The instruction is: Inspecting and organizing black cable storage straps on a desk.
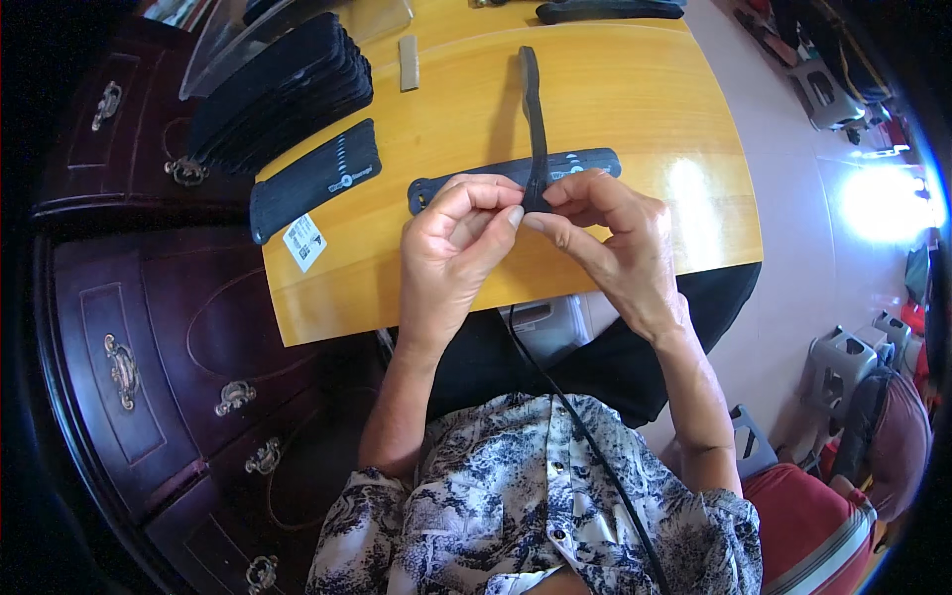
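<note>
Between my two hands a narrow black strip (536,124), seen nearly edge-on, reaches away over the table. The thumb and fingers of my left hand (451,238) pinch its near end from the left. My right hand (617,233) pinches the same end from the right, and the fingertips almost meet. Behind my hands lies a flat black piece (585,165) with pale print, partly hidden by them. A similar printed black piece (309,180) rests at the table's left edge, with a white label (304,243) beside its near end.
A thick stack of black pieces (283,94) stands at the far left by a clear plastic bin (397,14). On the yellow wooden table (635,94) lies a small beige strip (410,62). Dark drawers (124,372) flank the left; grey stools (838,369) stand right. A black cable (585,426) crosses my shirt.
</note>
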A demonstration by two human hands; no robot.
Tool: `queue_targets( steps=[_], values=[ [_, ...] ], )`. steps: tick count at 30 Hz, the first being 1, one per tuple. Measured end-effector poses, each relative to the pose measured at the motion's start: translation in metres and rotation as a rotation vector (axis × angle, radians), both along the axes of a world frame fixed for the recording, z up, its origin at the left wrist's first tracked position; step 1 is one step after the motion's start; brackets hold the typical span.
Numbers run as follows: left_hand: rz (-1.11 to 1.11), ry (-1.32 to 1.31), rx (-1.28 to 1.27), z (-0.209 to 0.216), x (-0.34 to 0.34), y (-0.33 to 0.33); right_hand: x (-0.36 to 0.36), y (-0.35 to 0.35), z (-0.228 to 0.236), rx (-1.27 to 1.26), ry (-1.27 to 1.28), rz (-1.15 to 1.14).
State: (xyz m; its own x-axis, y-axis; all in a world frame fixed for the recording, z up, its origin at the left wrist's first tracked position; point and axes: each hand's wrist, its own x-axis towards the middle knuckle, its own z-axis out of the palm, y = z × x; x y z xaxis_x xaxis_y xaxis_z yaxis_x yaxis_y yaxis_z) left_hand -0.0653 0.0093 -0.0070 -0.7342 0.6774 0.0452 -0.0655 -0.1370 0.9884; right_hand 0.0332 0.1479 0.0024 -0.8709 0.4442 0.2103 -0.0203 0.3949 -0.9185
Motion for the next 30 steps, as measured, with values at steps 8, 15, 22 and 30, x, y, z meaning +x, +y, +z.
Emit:
queue_targets(
  steps=[8, 15, 22, 30],
  values=[
    [0.060, 0.156, -0.062, -0.002, -0.001, -0.002, -0.008, 0.008, 0.007, 0.138, -0.083, 0.172],
    [0.099, 0.098, 0.012, -0.001, 0.003, 0.003, -0.012, 0.004, 0.004, 0.017, -0.045, 0.097],
    [0.006, -0.054, 0.034, 0.005, -0.006, 0.006, -0.010, 0.007, -0.001, -0.258, -0.145, 0.049],
    [-0.121, 0.342, -0.087, 0.009, -0.015, 0.019, -0.004, 0.002, 0.001, -0.097, -0.007, -0.046]
  ],
)
